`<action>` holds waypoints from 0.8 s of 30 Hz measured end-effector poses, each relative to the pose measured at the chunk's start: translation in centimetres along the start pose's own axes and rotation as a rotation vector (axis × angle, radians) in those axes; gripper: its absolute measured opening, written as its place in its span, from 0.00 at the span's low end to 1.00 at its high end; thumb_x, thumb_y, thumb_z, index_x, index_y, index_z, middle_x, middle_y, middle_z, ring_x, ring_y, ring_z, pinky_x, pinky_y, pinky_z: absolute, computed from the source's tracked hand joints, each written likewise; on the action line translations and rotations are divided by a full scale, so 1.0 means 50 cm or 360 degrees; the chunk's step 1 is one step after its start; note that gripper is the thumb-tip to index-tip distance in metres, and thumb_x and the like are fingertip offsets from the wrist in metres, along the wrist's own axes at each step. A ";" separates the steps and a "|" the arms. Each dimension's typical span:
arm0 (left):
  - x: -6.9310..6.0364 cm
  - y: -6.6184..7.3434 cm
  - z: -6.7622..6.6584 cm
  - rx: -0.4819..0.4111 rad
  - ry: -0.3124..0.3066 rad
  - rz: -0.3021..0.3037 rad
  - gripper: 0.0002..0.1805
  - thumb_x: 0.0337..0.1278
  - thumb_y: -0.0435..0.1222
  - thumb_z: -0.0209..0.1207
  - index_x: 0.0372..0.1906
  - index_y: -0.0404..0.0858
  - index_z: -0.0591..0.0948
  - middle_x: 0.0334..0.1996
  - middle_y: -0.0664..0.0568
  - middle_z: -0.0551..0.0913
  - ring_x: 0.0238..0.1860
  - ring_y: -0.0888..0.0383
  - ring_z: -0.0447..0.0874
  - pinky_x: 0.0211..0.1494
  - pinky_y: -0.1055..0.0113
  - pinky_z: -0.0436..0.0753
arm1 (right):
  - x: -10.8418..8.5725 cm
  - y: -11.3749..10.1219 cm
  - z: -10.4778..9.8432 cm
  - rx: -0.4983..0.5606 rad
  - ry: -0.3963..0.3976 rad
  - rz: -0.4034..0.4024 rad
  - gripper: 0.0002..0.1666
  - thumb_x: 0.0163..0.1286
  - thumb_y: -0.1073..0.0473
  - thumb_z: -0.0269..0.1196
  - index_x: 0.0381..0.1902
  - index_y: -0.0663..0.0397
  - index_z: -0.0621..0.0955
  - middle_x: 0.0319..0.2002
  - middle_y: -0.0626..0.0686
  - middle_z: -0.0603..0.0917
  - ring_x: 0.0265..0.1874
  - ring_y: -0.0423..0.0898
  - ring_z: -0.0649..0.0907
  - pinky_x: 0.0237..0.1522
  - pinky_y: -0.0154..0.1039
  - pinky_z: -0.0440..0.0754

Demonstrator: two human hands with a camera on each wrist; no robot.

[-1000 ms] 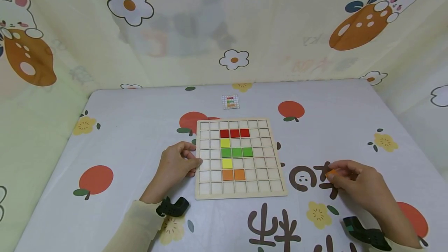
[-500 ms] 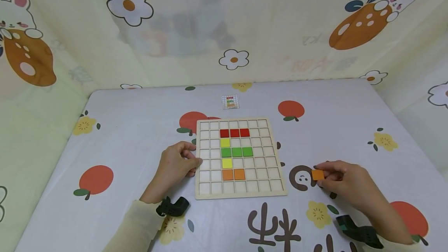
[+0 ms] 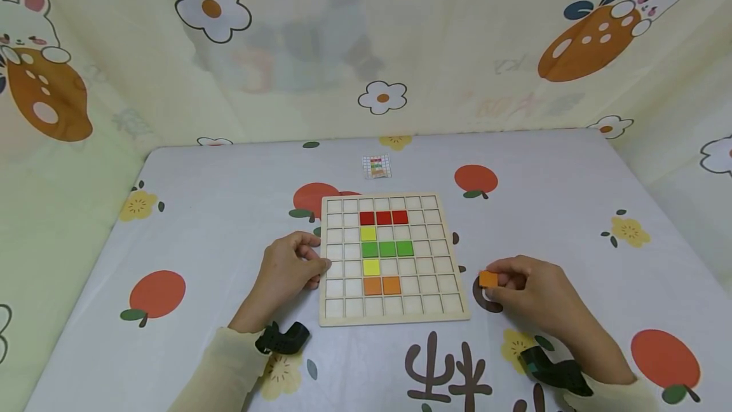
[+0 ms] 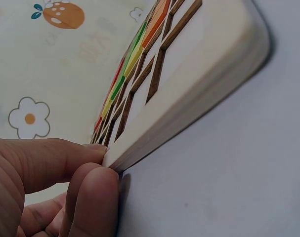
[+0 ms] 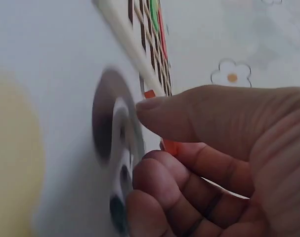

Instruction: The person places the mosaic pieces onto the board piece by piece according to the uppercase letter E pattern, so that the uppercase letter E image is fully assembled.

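Observation:
A wooden grid board (image 3: pixel 450 259) lies flat on the table, its cells partly filled with coloured square tiles. Three red tiles (image 3: pixel 384 217) form the upper row, three green ones (image 3: pixel 387 248) the middle row, and two orange ones (image 3: pixel 381 285) the lower row. Single yellow tiles (image 3: pixel 371 267) sit between these rows on the left. My left hand (image 3: pixel 291 266) holds the board's left edge, thumb and fingertips against the rim. To the right of the board, my right hand (image 3: pixel 534 288) pinches an orange square tile (image 3: pixel 488 279) between thumb and fingers. In the right wrist view the thumb partly hides this tile.
Behind the board lies a small card (image 3: pixel 376 166) printed with a coloured grid pattern. A patterned cloth (image 3: pixel 229 208) covers the table, and a printed curtain (image 3: pixel 297 107) hangs at the back and sides. Each wrist wears a black camera mount (image 3: pixel 283 338).
My right hand has moved left toward the board with the orange tile, which has turned to show its flat face. The left hand and board have stayed where they were.

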State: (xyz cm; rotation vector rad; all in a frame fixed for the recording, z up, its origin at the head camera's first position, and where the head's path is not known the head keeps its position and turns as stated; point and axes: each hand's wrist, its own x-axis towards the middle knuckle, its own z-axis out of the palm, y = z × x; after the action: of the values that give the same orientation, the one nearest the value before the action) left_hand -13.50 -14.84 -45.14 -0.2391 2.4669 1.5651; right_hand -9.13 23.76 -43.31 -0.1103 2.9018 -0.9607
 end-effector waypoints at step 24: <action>0.000 0.005 -0.003 -0.0008 -0.0014 -0.0027 0.19 0.56 0.29 0.73 0.52 0.34 0.81 0.30 0.47 0.81 0.19 0.58 0.81 0.26 0.69 0.85 | 0.048 -0.148 0.091 0.0269 -0.0244 -0.0161 0.14 0.57 0.68 0.76 0.43 0.57 0.89 0.28 0.48 0.79 0.28 0.45 0.77 0.29 0.32 0.77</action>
State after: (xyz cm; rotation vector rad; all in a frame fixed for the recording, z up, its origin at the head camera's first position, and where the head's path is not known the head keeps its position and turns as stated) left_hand -13.57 -14.84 -44.84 -0.2531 2.4480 1.5626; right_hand -10.75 14.90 -42.66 -0.3076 2.6861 -1.1544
